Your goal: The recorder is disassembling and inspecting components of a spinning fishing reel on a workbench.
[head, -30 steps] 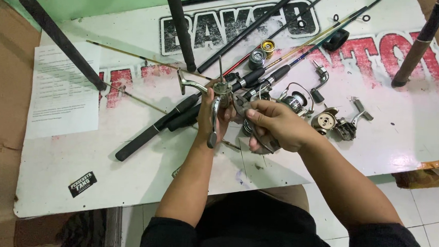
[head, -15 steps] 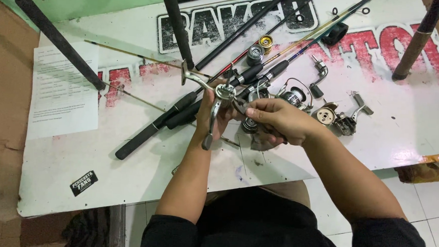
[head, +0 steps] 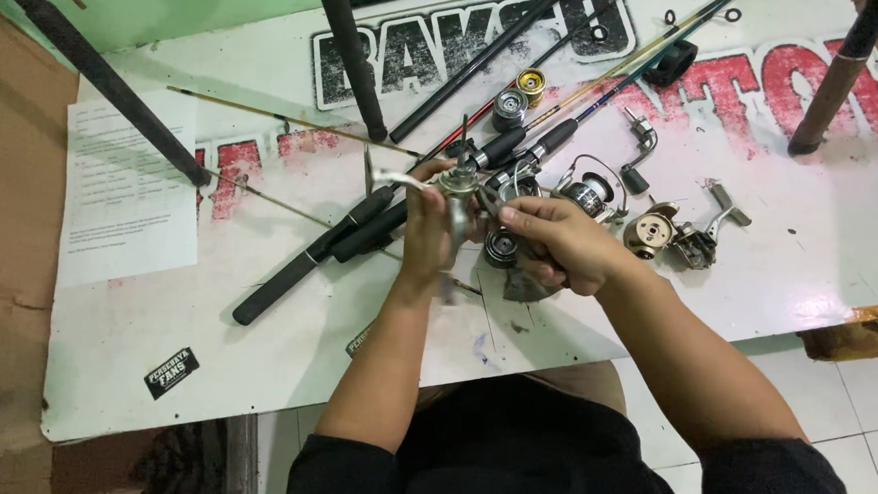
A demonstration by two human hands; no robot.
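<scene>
While the left hand (head: 427,238) is closed around the stem of a silvery fishing reel (head: 455,193), held up just above the white desk (head: 282,369), the right hand (head: 549,245) pinches at the reel's side with its fingers curled. The reel looks like hard, fairly heavy metal with thin parts sticking out, a wire arm and a crank that could bend or snag, so the solid stem and body seem the safest places to grip. Right of the reel lie more reel parts (head: 650,230); left of it, black rod handles (head: 303,270).
</scene>
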